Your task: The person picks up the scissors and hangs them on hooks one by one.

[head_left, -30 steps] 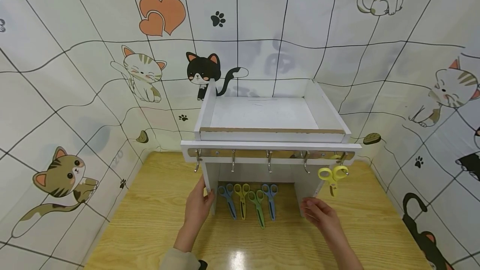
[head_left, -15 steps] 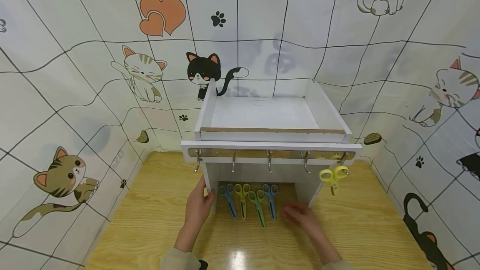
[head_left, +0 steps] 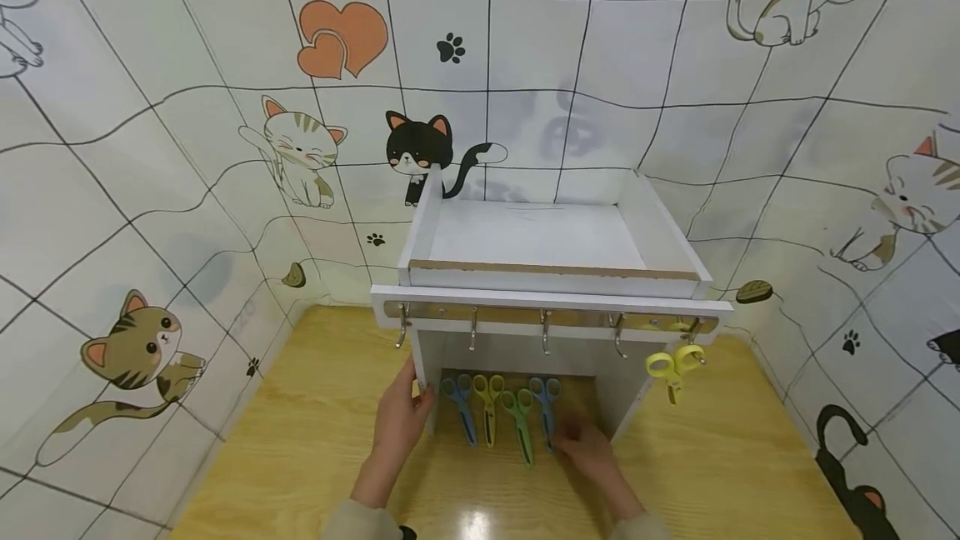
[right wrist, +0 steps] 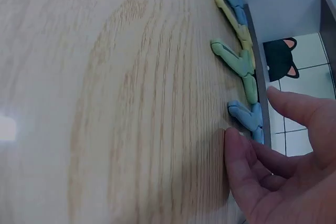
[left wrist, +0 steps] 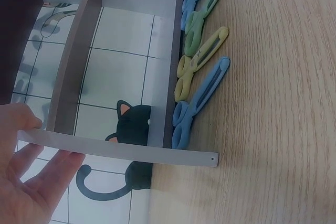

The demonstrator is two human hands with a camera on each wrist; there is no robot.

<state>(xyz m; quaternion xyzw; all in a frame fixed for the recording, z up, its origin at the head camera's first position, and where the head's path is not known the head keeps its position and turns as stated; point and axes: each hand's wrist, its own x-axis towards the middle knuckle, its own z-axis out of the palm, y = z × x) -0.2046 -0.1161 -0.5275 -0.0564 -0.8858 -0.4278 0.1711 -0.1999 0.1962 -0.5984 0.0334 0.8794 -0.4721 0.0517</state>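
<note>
My left hand point(head_left: 400, 415) grips the left side panel of a white shelf point(head_left: 555, 282), thumb on one face and fingers on the other in the left wrist view. Under the shelf lie blue scissors point(head_left: 461, 408), yellow scissors point(head_left: 490, 411), green scissors point(head_left: 519, 425) and another pair of blue scissors point(head_left: 546, 407), side by side. At the blades of that right-hand blue pair is my right hand point(head_left: 592, 450). In the right wrist view its fingers point(right wrist: 239, 161) bend loosely beside the blue scissors point(right wrist: 247, 116), with the thumb held apart.
Along the shelf's front runs a strip of metal hooks point(head_left: 546, 332). Yellow scissors point(head_left: 675, 367) hang from the rightmost hook. The shelf stands on a wood-grain table point(head_left: 285, 423), with a white cat-print sheet point(head_left: 525, 40) behind and at both sides.
My right hand has left the right side panel and moved left to the right-hand blue scissors. The left hand stays on its panel. The head view has shifted slightly.
</note>
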